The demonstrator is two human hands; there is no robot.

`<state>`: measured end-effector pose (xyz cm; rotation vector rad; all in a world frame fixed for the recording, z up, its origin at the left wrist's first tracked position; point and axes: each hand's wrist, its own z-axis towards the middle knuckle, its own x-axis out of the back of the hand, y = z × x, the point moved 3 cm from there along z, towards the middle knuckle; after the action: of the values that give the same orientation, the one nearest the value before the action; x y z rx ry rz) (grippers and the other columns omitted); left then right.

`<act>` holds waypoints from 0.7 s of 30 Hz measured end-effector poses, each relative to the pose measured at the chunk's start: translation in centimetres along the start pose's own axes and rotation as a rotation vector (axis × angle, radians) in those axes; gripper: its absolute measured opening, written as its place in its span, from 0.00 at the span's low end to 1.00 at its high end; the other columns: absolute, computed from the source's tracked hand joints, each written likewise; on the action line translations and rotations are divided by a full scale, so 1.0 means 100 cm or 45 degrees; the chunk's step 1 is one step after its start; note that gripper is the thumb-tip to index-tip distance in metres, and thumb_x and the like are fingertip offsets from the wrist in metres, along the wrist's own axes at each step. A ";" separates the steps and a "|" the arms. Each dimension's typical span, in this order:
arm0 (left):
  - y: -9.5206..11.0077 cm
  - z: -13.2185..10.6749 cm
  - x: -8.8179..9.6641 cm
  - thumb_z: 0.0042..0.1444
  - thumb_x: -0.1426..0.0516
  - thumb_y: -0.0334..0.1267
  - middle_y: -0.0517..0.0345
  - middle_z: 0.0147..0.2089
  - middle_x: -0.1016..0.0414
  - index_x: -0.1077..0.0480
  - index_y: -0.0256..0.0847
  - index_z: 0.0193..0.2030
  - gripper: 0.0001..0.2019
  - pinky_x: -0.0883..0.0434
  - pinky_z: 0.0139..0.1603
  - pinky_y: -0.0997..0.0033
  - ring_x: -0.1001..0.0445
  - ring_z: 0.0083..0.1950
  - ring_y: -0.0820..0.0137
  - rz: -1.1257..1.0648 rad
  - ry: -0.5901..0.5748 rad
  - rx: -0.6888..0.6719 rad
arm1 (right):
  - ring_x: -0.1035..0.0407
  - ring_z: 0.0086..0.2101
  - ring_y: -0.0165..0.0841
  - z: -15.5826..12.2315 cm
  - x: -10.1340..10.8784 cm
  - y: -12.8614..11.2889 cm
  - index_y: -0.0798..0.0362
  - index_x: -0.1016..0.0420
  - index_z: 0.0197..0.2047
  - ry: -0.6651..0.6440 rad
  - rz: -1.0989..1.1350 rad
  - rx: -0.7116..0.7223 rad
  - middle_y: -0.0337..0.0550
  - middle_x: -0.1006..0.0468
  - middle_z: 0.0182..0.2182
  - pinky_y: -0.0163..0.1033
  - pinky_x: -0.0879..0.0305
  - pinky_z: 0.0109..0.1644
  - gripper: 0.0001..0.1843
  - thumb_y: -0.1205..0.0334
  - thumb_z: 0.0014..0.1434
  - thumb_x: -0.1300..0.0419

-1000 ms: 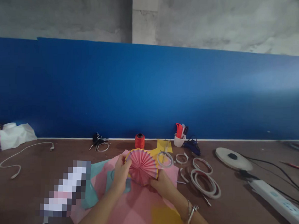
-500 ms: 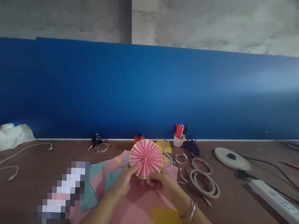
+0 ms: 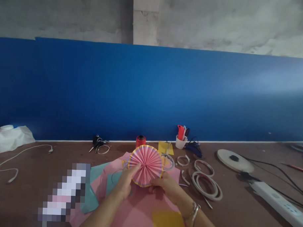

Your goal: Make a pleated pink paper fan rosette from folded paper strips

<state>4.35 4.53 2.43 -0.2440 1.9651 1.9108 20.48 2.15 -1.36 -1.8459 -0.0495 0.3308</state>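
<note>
Between my hands is a round pleated paper fan (image 3: 147,163), pink with a yellow edge, its folds meeting at the centre. My left hand (image 3: 126,181) grips its lower left side, the thumb lying on the pleats and the other fingers hidden behind. At the lower right rim my right hand (image 3: 165,186) pinches the edge with bent fingers. The fan is held up above pink paper sheets (image 3: 133,212). Teal paper (image 3: 90,197) lies left of my left hand, and a yellow sheet (image 3: 169,221) lies below my right hand.
Behind the fan stands a red spool (image 3: 141,140). A white cup (image 3: 181,142) holds a red-handled tool and pens. Coiled white strips (image 3: 207,185) lie to the right, near a power strip (image 3: 280,204) and a round white disc (image 3: 235,161). Keys (image 3: 98,143) lie at the back left.
The fan has moved slightly down and left and has turned a little. My left thumb now reaches further over the pleats. Both hands still hold it.
</note>
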 end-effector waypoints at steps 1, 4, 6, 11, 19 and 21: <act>0.003 0.000 0.002 0.39 0.34 0.38 0.52 0.32 0.20 0.23 0.40 0.28 0.07 0.31 0.48 0.60 0.25 0.45 0.54 0.004 0.032 -0.016 | 0.32 0.17 0.27 0.000 0.000 0.000 0.60 0.23 0.28 -0.004 -0.009 -0.007 0.45 0.22 0.19 0.29 0.36 0.21 0.09 0.63 0.43 0.35; 0.004 0.004 0.007 0.41 0.36 0.39 0.52 0.34 0.20 0.24 0.40 0.30 0.08 0.31 0.46 0.60 0.25 0.44 0.55 -0.044 0.015 -0.024 | 0.31 0.18 0.27 -0.001 0.000 -0.002 0.59 0.24 0.28 -0.006 -0.035 0.015 0.44 0.22 0.18 0.29 0.36 0.22 0.07 0.65 0.42 0.36; 0.000 0.010 0.010 0.43 0.37 0.39 0.52 0.39 0.21 0.26 0.39 0.38 0.13 0.31 0.47 0.61 0.25 0.46 0.56 -0.063 -0.044 -0.049 | 0.32 0.17 0.27 -0.001 0.002 -0.003 0.59 0.25 0.27 0.016 -0.046 0.046 0.42 0.23 0.17 0.29 0.37 0.21 0.06 0.66 0.41 0.37; -0.004 0.017 0.020 0.44 0.38 0.33 0.56 0.42 0.24 0.34 0.43 0.46 0.19 0.32 0.46 0.67 0.26 0.44 0.64 0.005 0.017 -0.131 | 0.36 0.15 0.25 -0.001 0.014 -0.009 0.57 0.29 0.23 0.105 -0.007 0.105 0.36 0.27 0.16 0.29 0.39 0.21 0.05 0.67 0.37 0.40; 0.006 0.007 0.010 0.43 0.43 0.27 0.61 0.35 0.29 0.34 0.43 0.39 0.15 0.34 0.35 0.75 0.29 0.35 0.71 0.153 -0.314 -0.072 | 0.40 0.15 0.22 -0.002 0.034 -0.012 0.55 0.36 0.15 0.136 0.000 0.068 0.32 0.34 0.12 0.27 0.45 0.19 0.05 0.67 0.38 0.44; 0.005 0.008 0.010 0.44 0.43 0.28 0.61 0.34 0.30 0.34 0.43 0.39 0.14 0.34 0.33 0.76 0.30 0.34 0.71 0.269 -0.307 -0.110 | 0.40 0.15 0.22 -0.001 0.037 -0.011 0.54 0.36 0.16 0.126 -0.005 0.060 0.32 0.34 0.12 0.27 0.45 0.19 0.04 0.67 0.37 0.43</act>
<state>3.38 5.52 2.47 0.1718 1.8102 2.0489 24.22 3.08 -1.05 -1.8128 0.0227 0.2354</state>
